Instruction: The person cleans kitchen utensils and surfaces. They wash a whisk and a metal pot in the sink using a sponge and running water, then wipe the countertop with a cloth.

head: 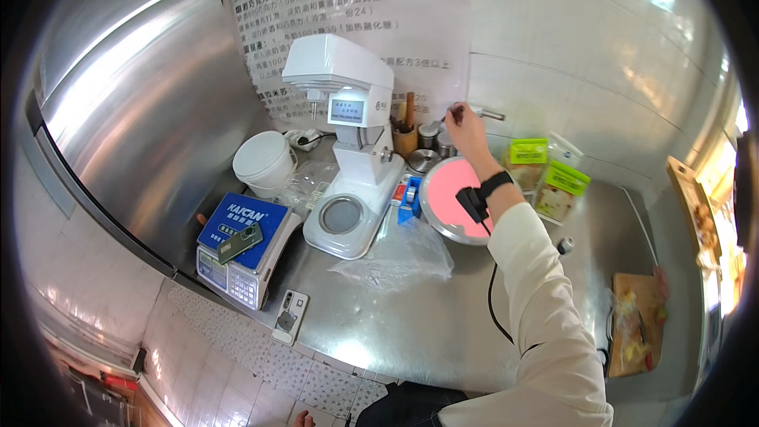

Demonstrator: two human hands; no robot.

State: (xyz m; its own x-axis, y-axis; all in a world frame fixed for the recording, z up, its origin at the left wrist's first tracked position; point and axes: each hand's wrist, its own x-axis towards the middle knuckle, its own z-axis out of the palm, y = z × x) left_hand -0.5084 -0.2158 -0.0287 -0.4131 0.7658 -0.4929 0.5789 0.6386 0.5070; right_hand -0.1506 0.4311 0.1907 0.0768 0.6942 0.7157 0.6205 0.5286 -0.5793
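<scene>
My right hand (465, 124) is raised near the tiled wall, fingers closed around a slim metal-ended utensil (493, 115) whose exact kind I cannot tell. Below that forearm sits a round turntable (446, 198) with a pink top and a silver rim. Lidded metal canisters (428, 135) and a wooden utensil holder (405, 140) stand just left of the hand. A black strap with a cabled box circles my right wrist. At the bottom edge only the fingers of my left hand (304, 419) show, low over the floor; whether they hold anything is hidden.
A white stand mixer (350, 154) rises mid-counter, with a clear plastic bag (397, 255) and blue tape dispenser (410, 198) beside it. Left are a scale (243, 249) bearing a phone (240, 243), another phone (290, 317) and a white bucket (264, 160). Right: food pouches (560, 190), a cutting board (622, 362).
</scene>
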